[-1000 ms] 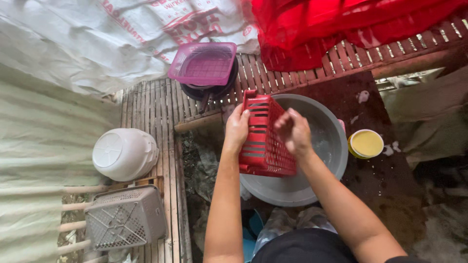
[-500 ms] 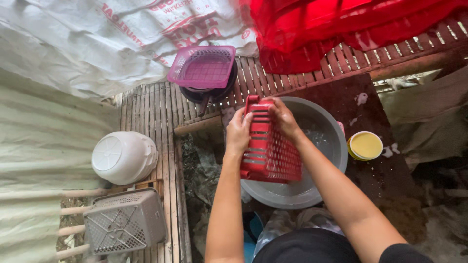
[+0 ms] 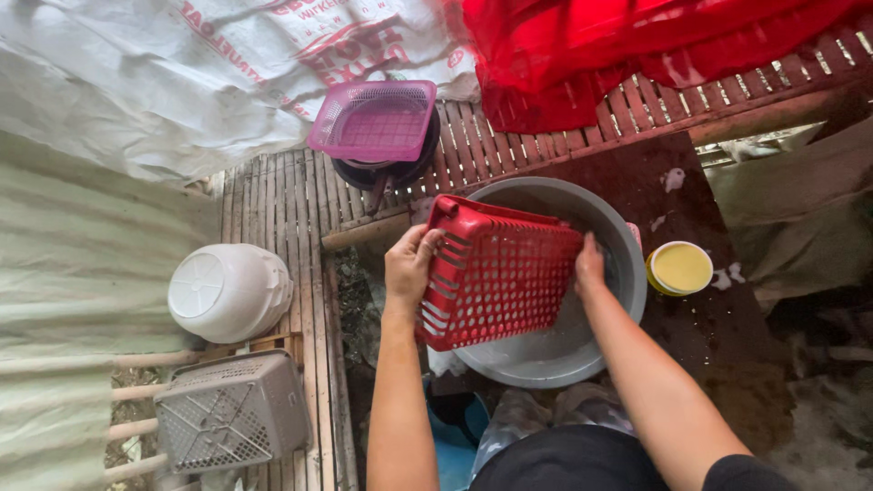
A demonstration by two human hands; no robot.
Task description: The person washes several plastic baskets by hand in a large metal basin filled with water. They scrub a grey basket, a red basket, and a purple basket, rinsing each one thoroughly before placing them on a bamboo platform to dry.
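The red basket (image 3: 498, 277) is tilted over the grey basin (image 3: 582, 355); left hand (image 3: 409, 268) fingers clamp its left rim; right hand (image 3: 589, 268) grips the right edge; washing looks midway, the purple basket (image 3: 373, 120) far left waits.

Perforated baskets: you had three in view, one red basket (image 3: 500, 284), one purple basket (image 3: 375, 118) and one grey basket (image 3: 229, 411).
Basins: you had one grey basin (image 3: 627, 264).
White bowls: you had one, turned upside down (image 3: 227, 291).
Yellow tubs: you had one small round tub (image 3: 679, 267).
Dark pans: you had one under the purple basket (image 3: 386, 175).
Hands: you had two on the red basket, left hand (image 3: 411, 265) and right hand (image 3: 589, 265).
Red cloths: you had one (image 3: 637, 45).
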